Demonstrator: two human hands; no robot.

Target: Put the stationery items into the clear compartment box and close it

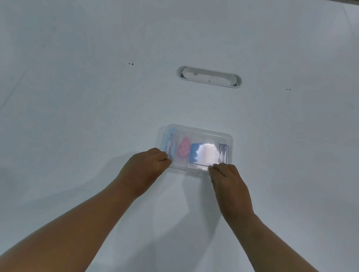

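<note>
The white table (pixel 63 94) fills the view; a cable-port slot (pixel 209 77) is recessed at its centre, well beyond the work area.

The clear compartment box (pixel 198 134) lies flat on the table, directly in front of the person and between both hands. The lid appears to be lowered over the base; whether the latch is engaged cannot be determined. Judged state: filling complete, closing in hand.

The left hand (pixel 144 170) is curled at the near-left corner of the box, fingertips touching the front edge. The right hand (pixel 229 186) is curled at the near-right corner, fingertips on the front edge likewise. Both hands grip or press the front rim; neither is released.

Contents, seen through the lid:
- a blue item (pixel 194 152) with a white item just beside it, centre-right compartment, partly hidden by glare
- a pink teardrop-shaped item (pixel 183 148), centre-left compartment
- thin metal items (pixel 169 143) in the left end compartment; more in the right end compartment, too blurred to identify

Handling (judgement): thin rigid plastic, light, smooth and liable to slide on the table. Hold at the front corners, press down evenly on the lid edge, and brace the base so that it does not skid
</note>
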